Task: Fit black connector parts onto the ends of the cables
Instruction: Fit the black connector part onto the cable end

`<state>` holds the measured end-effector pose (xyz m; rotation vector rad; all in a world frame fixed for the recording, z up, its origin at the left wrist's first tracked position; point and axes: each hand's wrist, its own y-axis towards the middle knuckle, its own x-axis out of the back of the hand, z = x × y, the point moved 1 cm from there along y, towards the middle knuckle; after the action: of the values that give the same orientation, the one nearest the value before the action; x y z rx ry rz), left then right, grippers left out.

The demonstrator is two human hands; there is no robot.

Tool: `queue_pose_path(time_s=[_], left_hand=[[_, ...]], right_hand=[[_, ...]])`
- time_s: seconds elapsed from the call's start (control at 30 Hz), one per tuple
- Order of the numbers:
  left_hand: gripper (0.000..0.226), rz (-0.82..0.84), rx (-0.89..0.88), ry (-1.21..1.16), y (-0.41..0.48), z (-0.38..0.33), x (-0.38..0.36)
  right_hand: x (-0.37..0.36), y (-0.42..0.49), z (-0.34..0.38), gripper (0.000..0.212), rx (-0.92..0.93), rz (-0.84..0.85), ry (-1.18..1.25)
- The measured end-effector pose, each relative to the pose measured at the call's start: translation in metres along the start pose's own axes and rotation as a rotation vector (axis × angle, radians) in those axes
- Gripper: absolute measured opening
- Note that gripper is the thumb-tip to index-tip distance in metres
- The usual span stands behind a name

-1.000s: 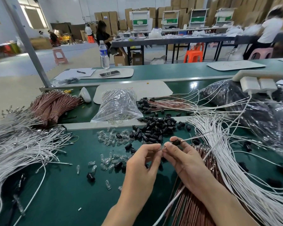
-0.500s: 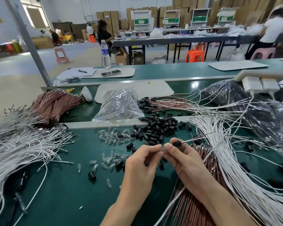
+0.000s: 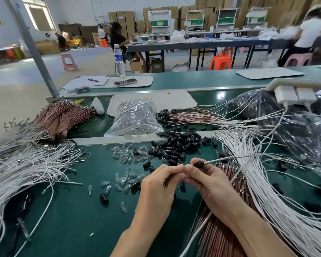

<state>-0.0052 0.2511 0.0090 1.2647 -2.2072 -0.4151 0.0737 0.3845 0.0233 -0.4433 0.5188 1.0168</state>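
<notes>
Black connector part (image 3: 198, 165) sits in your right hand (image 3: 211, 184), pinched between thumb and forefinger. A white cable (image 3: 230, 158) leaves its right end and runs up and away over the right-hand heap of white cables (image 3: 267, 182). Your left hand (image 3: 159, 186) meets the right one fingertip to fingertip. Its curled fingers pinch a small shiny metal tip (image 3: 184, 168) just at the connector's left end. You cannot tell from here how far that tip sits inside the part.

Both hands are over the green table (image 3: 72, 210), near its middle. Just beyond your fingertips lies the pile of loose black connectors (image 3: 176, 145), close but not touching. Clear bulbs (image 3: 126, 154) are scattered to the left of that pile and beside your left knuckles, and a single black piece (image 3: 104, 198) lies among them. Your right forearm lies over a sheaf of brown cables (image 3: 220, 229), with the white heap pressing in right beside it, so that side is crowded.

On your left, bare green shows between your wrist and the left-hand spread of white cables (image 3: 17, 164), which is well apart. A pale rail (image 3: 100, 140) crosses the table behind the connector pile. Behind the rail stands a clear bag (image 3: 135, 117), and a dark plastic bag (image 3: 304, 130) fills the far right.
</notes>
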Motion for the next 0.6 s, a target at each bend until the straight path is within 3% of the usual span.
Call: queue_pose_path(time_s=[0.2, 0.6], left_hand=[[0.026, 0.022, -0.035, 0.038, 0.0007, -0.0036, 0.0028], [0.014, 0.001, -0.077, 0.162, 0.0008, -0.0102, 0.0012]], right_hand=[[0.0000, 0.0010, -0.0013, 0.026, -0.022, -0.014, -0.022], [-0.0062, -0.0005, -0.0015, 0.025, -0.081, 0.060, 0.041]])
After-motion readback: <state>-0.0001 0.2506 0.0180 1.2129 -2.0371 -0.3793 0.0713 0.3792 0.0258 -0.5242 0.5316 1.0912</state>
